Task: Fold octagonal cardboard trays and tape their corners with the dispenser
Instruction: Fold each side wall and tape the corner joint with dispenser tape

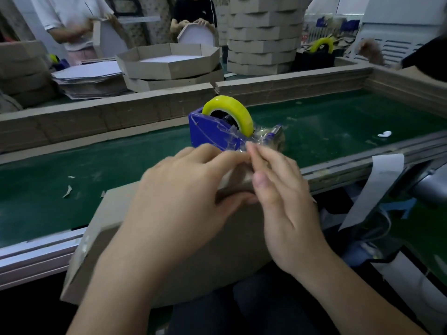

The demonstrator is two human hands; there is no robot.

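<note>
A brown cardboard tray [104, 228] lies tilted over my lap and the near edge of the green belt, bottom side toward me. My left hand [183, 189] grips the tray's upper corner, thumb under the folded flap. My right hand [280, 189] pinches a strip of clear tape [246, 146] at that corner, just in front of the blue tape dispenser [210, 134]. The dispenser stands on the belt and carries a yellow tape roll [229, 112]. The corner itself is mostly hidden by my fingers.
The green conveyor belt [338, 131] has cardboard walls [108, 119] along its far side and small scraps on it. Beyond are finished trays [169, 61], a tall stack [263, 32], flat blanks [89, 76], a second dispenser [321, 44] and other people folding trays.
</note>
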